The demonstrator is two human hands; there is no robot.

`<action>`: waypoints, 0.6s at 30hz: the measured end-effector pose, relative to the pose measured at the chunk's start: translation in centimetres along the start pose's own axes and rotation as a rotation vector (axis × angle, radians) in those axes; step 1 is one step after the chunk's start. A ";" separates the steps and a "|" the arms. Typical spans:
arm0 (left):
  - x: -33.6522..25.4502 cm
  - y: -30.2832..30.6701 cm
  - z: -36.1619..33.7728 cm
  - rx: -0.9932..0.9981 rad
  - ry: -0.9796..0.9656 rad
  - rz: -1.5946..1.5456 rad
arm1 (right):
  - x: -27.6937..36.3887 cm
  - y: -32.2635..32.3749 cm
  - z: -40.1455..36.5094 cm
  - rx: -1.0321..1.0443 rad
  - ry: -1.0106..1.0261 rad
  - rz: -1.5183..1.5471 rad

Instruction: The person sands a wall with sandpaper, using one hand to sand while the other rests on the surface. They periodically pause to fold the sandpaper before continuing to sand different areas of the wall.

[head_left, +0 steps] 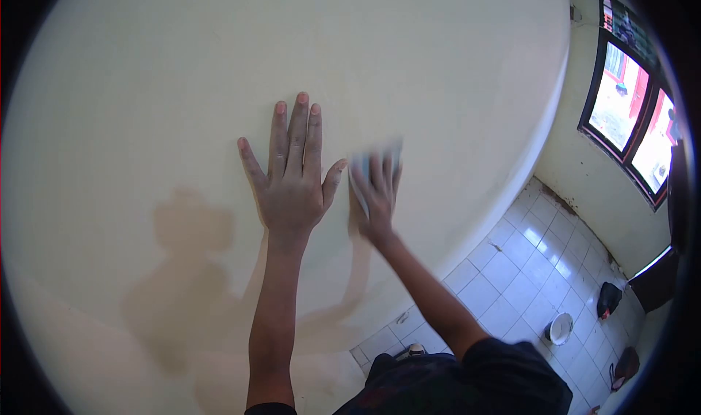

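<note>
My left hand (pixel 293 188) lies flat on the cream wall (pixel 438 64), fingers stretched upward and thumb out to the side. A pale dusty film coats its back and fingers. Just right of it, my right hand (pixel 377 196) is smeared by motion, its fingers pressing a thin pale grey-blue sheet (pixel 396 149) against the wall. The sheet's edges show beyond the fingertips and along the thumb side; its kind is too blurred to tell.
The wall ends at a vertical edge on the right. Beyond it, white floor tiles (pixel 500 280) carry a white bucket (pixel 561 329) and a black bag (pixel 609 299). A dark-framed window (pixel 626 86) is set in the far wall. Shadows fall left of my arms.
</note>
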State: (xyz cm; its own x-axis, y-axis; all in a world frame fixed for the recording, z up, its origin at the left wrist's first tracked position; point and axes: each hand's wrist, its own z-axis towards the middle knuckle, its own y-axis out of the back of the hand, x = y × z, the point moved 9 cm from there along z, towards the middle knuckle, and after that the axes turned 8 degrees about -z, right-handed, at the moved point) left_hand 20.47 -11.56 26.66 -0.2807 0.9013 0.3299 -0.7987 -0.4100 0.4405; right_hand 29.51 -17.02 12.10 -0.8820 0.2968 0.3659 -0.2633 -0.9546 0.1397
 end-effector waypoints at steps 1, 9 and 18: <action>-0.1 0.0 0.0 0.009 -0.008 0.025 | -1.6 -1.6 -6.6 0.072 -0.004 -0.013; -0.3 -0.2 0.2 0.026 -0.026 0.048 | -0.4 2.2 9.0 -0.056 0.161 -0.217; 0.0 -0.2 0.0 0.025 -0.018 0.012 | 2.7 2.2 11.6 -0.128 0.024 -0.214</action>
State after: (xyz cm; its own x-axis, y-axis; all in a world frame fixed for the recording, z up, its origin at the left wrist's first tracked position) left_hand 20.64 -11.46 26.53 -0.2804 0.8936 0.3505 -0.7816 -0.4245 0.4570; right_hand 31.08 -18.03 24.04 -0.8097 0.4932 0.3181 -0.4908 -0.8662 0.0937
